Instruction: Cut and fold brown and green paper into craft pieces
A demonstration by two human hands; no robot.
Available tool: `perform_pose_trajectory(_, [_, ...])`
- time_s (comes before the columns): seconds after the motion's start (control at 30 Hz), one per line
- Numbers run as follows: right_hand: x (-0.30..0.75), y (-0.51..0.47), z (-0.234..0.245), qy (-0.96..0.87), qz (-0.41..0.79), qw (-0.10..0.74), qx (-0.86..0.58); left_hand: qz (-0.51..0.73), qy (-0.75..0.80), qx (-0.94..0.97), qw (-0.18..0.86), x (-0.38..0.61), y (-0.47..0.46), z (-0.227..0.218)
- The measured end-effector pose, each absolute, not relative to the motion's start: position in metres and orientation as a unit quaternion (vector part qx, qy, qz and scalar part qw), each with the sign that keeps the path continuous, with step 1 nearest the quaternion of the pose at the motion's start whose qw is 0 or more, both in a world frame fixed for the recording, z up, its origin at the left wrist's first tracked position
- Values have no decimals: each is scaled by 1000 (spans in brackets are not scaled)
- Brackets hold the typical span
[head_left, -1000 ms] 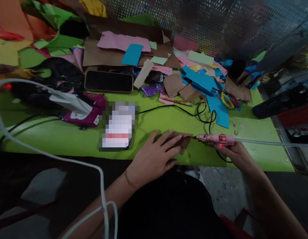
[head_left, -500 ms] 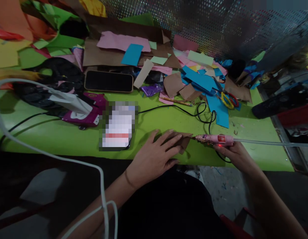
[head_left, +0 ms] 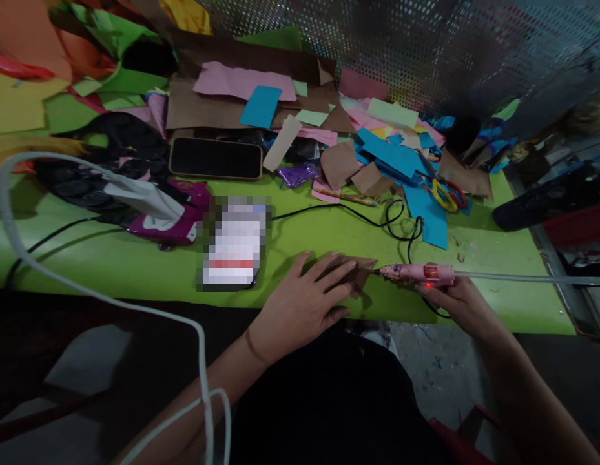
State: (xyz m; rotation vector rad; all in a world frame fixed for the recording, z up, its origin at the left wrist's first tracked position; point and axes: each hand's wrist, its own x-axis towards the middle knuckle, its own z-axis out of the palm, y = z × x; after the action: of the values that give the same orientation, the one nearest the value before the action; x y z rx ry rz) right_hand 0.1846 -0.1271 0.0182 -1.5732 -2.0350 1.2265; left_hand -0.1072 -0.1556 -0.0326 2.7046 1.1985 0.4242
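Observation:
My left hand (head_left: 304,300) lies flat with fingers spread on a small brown paper piece (head_left: 360,271) at the near edge of the green table (head_left: 110,258). My right hand (head_left: 457,300) grips a pink glue gun (head_left: 418,273) from below, its red light lit. The nozzle points left and touches the right edge of the brown paper. A clear glue stick (head_left: 522,279) sticks out of the gun's back toward the right.
A black cord (head_left: 377,223) loops behind the gun. Further back lie a dark phone (head_left: 215,158), a pixelated card (head_left: 234,242), a magenta object (head_left: 171,216), a pencil (head_left: 345,196), scissors with yellow and red handles (head_left: 445,192) and several paper scraps. A white cable (head_left: 86,290) crosses my left arm.
Almost nothing has moved. The view has shifted slightly, and the glue gun's tip has stayed against the brown paper's right edge under my unmoving left hand.

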Motion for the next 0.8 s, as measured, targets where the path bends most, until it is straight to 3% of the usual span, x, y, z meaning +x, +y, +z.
perform_pose_trajectory(0.8, [176,-130,23,-717,471,111,-502,138,410,900,52,-105,-154,-37])
